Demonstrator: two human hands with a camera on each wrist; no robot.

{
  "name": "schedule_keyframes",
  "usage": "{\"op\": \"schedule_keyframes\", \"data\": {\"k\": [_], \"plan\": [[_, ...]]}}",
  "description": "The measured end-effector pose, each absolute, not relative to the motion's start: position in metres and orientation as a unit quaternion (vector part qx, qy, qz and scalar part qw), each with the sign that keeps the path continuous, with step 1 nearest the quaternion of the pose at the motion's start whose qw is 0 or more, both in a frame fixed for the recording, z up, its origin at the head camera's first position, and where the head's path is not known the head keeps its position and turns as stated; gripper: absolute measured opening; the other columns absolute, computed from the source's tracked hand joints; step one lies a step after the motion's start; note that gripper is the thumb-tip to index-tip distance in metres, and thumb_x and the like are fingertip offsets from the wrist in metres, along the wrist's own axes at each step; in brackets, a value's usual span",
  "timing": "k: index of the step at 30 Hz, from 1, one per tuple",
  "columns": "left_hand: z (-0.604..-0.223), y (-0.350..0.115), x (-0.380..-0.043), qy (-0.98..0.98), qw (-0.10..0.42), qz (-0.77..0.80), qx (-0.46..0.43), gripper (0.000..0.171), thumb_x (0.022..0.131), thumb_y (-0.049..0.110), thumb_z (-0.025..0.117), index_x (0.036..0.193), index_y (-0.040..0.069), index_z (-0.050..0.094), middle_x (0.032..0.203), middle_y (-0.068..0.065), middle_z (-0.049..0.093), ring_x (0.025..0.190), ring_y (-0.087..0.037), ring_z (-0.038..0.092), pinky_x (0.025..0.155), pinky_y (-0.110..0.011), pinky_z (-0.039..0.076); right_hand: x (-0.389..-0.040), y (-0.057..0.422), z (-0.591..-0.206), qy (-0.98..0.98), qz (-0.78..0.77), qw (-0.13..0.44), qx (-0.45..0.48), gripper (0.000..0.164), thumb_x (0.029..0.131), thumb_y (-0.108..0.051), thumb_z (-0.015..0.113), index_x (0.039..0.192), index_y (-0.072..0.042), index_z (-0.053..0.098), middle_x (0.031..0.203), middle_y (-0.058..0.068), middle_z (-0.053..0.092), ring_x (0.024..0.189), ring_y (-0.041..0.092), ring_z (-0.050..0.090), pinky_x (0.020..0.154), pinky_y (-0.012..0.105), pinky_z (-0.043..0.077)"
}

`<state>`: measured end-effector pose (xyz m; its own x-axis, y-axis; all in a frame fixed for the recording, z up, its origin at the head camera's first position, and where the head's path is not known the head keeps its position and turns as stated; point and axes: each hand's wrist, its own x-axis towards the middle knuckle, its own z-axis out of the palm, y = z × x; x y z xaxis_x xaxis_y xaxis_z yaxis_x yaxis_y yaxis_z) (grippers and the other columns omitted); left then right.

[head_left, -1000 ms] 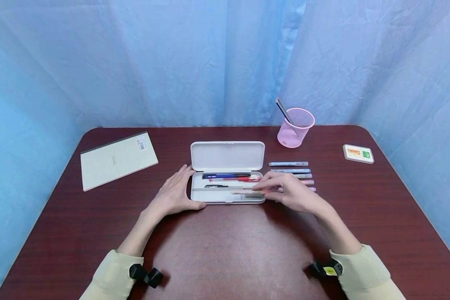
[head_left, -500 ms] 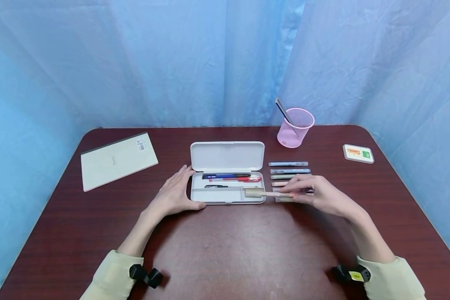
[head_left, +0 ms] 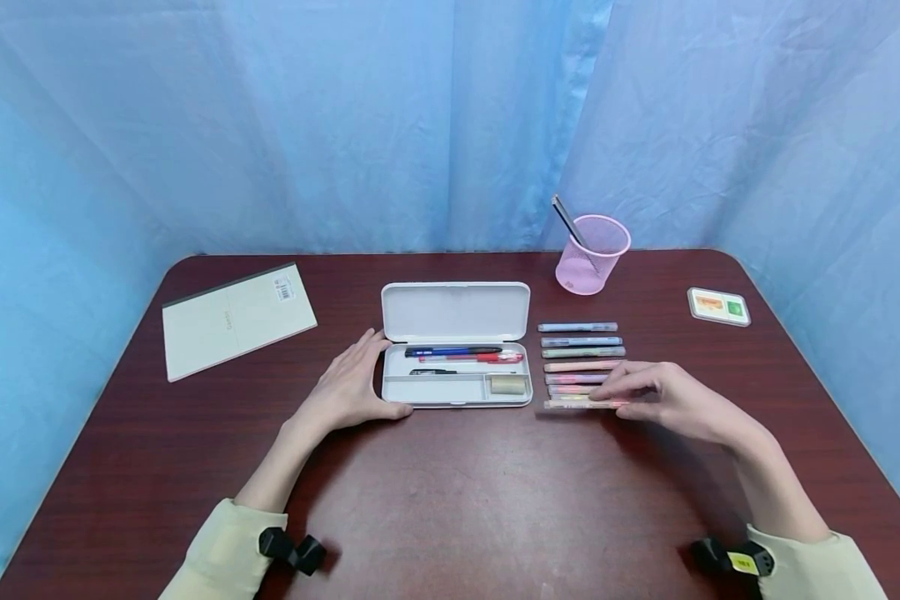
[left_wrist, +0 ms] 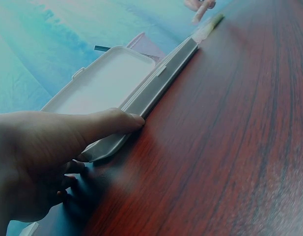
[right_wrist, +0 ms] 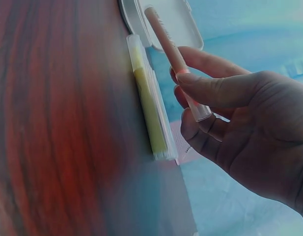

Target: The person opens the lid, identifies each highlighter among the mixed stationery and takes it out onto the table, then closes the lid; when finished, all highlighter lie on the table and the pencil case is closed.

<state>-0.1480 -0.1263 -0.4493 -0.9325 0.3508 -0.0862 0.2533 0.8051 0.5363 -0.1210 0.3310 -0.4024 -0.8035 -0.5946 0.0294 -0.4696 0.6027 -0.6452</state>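
My left hand (head_left: 351, 385) holds the left end of an open white pencil case (head_left: 435, 392), thumb along its front wall and fingers at the back corner. Inside lie a blue pen (head_left: 450, 352), a red pen (head_left: 498, 358), a black-capped clear pen (head_left: 432, 372) and a beige block (head_left: 507, 384) in the small compartment. My right hand (head_left: 667, 400) pinches a peach highlighter (right_wrist: 163, 37) with a clear end between thumb and fingers. It hovers close over the near end of a row of highlighters (head_left: 581, 353), with a yellow highlighter (right_wrist: 151, 110) beside it in the right wrist view.
A pink mesh pen cup (head_left: 581, 275) holding a dark pencil (head_left: 567, 221) stands behind the row. At the left lies a notebook (head_left: 236, 321); a small flat case with coloured labels (head_left: 718, 307) is at the right. A blue curtain (head_left: 345, 125) hangs behind the table.
My right hand has carried the peach highlighter from over the pencil case rightward to the near side of the row, uncovering the beige block. The left hand has stayed in place.
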Motion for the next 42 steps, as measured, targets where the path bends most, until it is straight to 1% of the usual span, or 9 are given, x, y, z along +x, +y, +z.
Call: {"op": "schedule_keyframes", "data": {"k": [7,14,19,25,29,32,37,42], "plan": [[-0.45,-0.1265,-0.1485,0.946,0.09,0.268,0.161,0.099,0.07,0.052,0.086,0.148,0.007,0.045,0.168,-0.014,0.034,0.16,-0.035,0.024,0.125,-0.061,0.029,-0.1192,0.3391,-0.405,0.896,-0.315,0.113,-0.292,0.041,0.086,0.003,0.077,0.113,-0.027,0.079,0.112,-0.012,0.075,0.111,-0.009,0.06,0.086,0.01,0.052],[-0.4511,-0.1267,-0.1489,0.946,0.092,0.264,0.162,0.1,0.07,0.053,0.085,0.149,0.006,0.044,0.166,-0.015,0.036,0.159,-0.035,0.024,0.124,-0.062,0.03,-0.1208,0.3412,-0.407,0.892,-0.312,0.113,-0.306,0.042,0.085,0.004,0.077,0.112,-0.028,0.079,0.111,-0.014,0.074,0.11,-0.006,0.061,0.087,0.008,0.051],[-0.451,-0.1269,-0.1487,0.946,0.09,0.267,0.161,0.1,0.07,0.053,0.085,0.149,0.006,0.045,0.166,-0.014,0.036,0.16,-0.034,0.024,0.124,-0.061,0.03,-0.1206,0.3408,-0.4085,0.892,-0.309,0.103,-0.314,0.043,0.084,0.005,0.077,0.111,-0.028,0.079,0.109,-0.015,0.074,0.112,-0.005,0.06,0.086,0.008,0.05],[-0.4507,-0.1264,-0.1486,0.947,0.096,0.263,0.157,0.101,0.07,0.053,0.085,0.15,0.007,0.044,0.168,-0.013,0.034,0.16,-0.034,0.023,0.125,-0.061,0.029,-0.1192,0.3382,-0.4089,0.89,-0.309,0.09,-0.322,0.043,0.082,0.006,0.079,0.111,-0.026,0.08,0.106,-0.012,0.075,0.106,-0.005,0.061,0.078,0.012,0.051],[-0.4498,-0.1256,-0.1484,0.946,0.099,0.266,0.155,0.102,0.07,0.053,0.085,0.151,0.008,0.043,0.169,-0.011,0.032,0.161,-0.032,0.022,0.125,-0.06,0.028,-0.1184,0.3367,-0.4087,0.898,-0.297,0.08,-0.315,0.044,0.08,0.005,0.081,0.109,-0.029,0.08,0.106,-0.015,0.074,0.109,-0.004,0.06,0.082,0.01,0.051],[-0.4496,-0.1258,-0.1483,0.946,0.096,0.265,0.158,0.1,0.07,0.052,0.085,0.15,0.007,0.044,0.169,-0.012,0.033,0.16,-0.034,0.023,0.124,-0.062,0.029,-0.1182,0.3358,-0.4083,0.902,-0.292,0.073,-0.311,0.044,0.08,0.005,0.082,0.107,-0.029,0.081,0.106,-0.015,0.074,0.109,-0.004,0.058,0.083,0.011,0.051],[-0.4492,-0.1261,-0.1478,0.947,0.095,0.264,0.158,0.1,0.071,0.052,0.085,0.15,0.007,0.044,0.168,-0.014,0.033,0.159,-0.035,0.024,0.124,-0.063,0.03,-0.1176,0.3351,-0.408,0.901,-0.295,0.066,-0.31,0.043,0.08,0.007,0.08,0.105,-0.027,0.081,0.104,-0.014,0.073,0.103,-0.004,0.058,0.077,0.015,0.051],[-0.4492,-0.1261,-0.1477,0.947,0.098,0.265,0.155,0.101,0.07,0.053,0.085,0.15,0.007,0.043,0.168,-0.013,0.033,0.16,-0.034,0.024,0.124,-0.062,0.029,-0.117,0.3349,-0.4071,0.899,-0.301,0.06,-0.313,0.042,0.081,0.009,0.079,0.104,-0.026,0.082,0.101,-0.013,0.072,0.096,-0.002,0.059,0.071,0.017,0.049]]}}
